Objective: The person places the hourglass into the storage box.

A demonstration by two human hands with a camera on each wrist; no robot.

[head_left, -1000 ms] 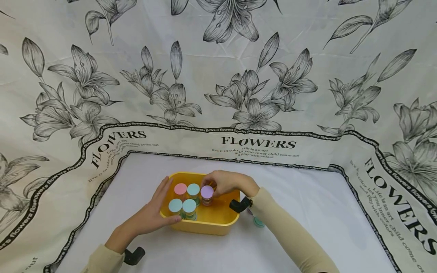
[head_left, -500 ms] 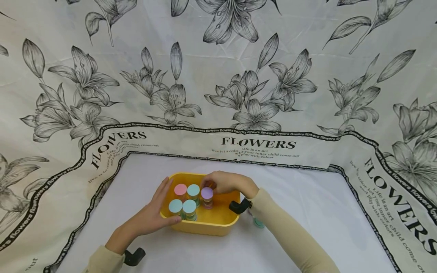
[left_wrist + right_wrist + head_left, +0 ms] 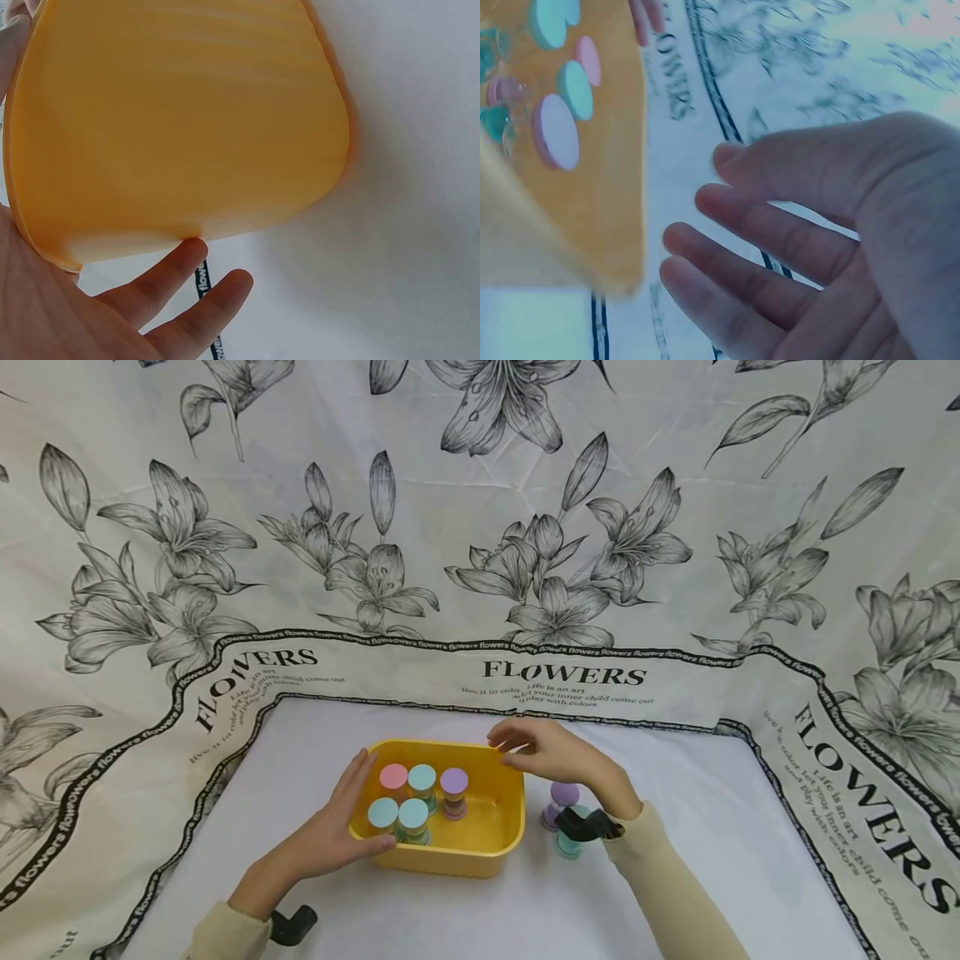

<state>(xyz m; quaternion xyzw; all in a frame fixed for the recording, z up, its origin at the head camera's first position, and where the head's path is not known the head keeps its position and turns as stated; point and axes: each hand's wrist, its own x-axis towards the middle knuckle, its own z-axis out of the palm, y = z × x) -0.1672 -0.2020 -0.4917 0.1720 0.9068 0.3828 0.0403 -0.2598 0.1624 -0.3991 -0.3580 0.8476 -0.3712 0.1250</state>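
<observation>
A yellow plastic bin (image 3: 491,862) holds several small sand timers with coloured end caps. Among them stand a purple timer (image 3: 453,783), a pink timer (image 3: 393,777) and a light-blue timer (image 3: 414,817). At the bin's left end, my left hand (image 3: 322,835) rests with spread, fairly straight fingers against the outer wall and its thumb at the front rim. Beyond the bin's back right corner hovers my right hand (image 3: 551,752), its fingers loosely bent and nothing in them. The right wrist view shows that empty hand (image 3: 810,232) apart from the bin's wall.
Right of the bin, a purple timer (image 3: 562,795) and a green timer (image 3: 568,845) are on the white tablecloth (image 3: 675,827), partly hidden by the right wrist's black camera mount (image 3: 588,824). A flower-printed cloth (image 3: 420,593) hangs behind.
My right hand has let go of the purple timer inside the bin and moved right and up past the rim. The timers beside the bin show more now. My left hand stays in place.
</observation>
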